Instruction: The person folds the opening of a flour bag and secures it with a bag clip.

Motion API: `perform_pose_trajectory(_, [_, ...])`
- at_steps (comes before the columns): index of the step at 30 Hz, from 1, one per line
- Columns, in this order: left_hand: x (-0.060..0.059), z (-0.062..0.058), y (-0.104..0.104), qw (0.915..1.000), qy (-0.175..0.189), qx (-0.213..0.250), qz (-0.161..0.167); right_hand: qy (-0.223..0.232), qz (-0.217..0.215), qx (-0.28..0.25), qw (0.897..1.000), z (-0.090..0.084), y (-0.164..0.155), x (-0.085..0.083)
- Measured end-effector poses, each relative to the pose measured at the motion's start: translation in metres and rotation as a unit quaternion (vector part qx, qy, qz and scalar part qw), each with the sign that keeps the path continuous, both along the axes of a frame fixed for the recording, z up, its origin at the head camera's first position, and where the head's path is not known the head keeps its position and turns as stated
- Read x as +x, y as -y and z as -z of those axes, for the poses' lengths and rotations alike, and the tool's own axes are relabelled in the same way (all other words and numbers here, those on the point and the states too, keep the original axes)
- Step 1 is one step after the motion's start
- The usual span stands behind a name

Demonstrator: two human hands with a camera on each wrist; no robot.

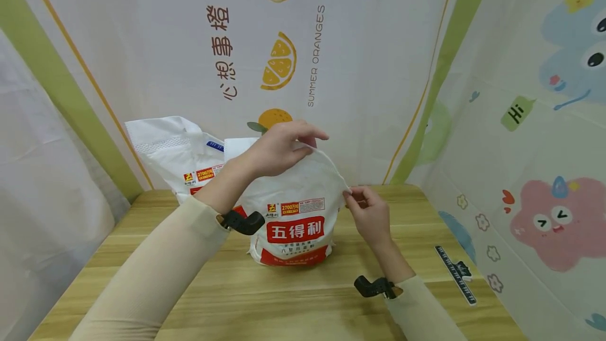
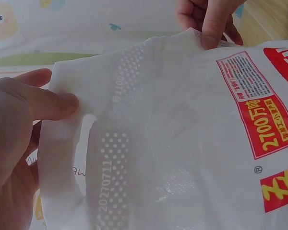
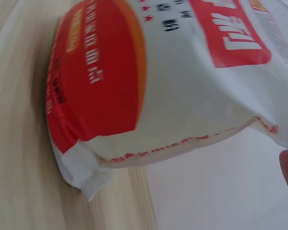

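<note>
So, starting at the far left of the head view, there's a second white bag (image 1: 175, 154) leaning against the backdrop at the back of the worktop (image 1: 293, 299), partly hidden behind the front one. Just right of that, my left hand (image 1: 279, 147) is up at the top of the flour bag (image 1: 295, 214), thumb and fingers pinching the upper edge of the plastic; the left wrist view shows that well, with the thumb (image 2: 50, 103) pressed onto the white top strip right by the perforated dots and the printed date code. The flour bag itself stands upright about mid-worktop, white with a red label band and a red base, and the right wrist view shows its bottom corner resting on the wood. Moving right, my right hand (image 1: 369, 214) is at the bag's upper right corner, fingertips pinching the edge there, so both hands are gripping the top seam from opposite ends. Further right, a black ruler (image 1: 456, 273) lies flat on the worktop near the right-hand wall, well apart from the bag.
</note>
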State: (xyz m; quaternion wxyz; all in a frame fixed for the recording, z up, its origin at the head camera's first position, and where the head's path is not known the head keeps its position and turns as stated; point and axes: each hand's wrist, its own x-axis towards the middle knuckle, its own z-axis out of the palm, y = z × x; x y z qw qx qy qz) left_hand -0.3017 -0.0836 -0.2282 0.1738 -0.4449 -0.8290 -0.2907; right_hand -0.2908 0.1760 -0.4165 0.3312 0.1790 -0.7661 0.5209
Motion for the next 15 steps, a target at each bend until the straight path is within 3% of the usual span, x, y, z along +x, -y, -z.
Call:
perform_pose_trajectory(7, [0.001,-0.002,0.001,0.9995,0.022,-0.012,0.022,0.114,-0.072,-0.06,0.989,0.0,-0.009,0.005])
perform_pose_trajectory(15, [0.007,-0.003,0.002,0.9968,0.046,-0.062,0.021,0.108,-0.139,-0.062,0.982,-0.002,-0.011,0.011])
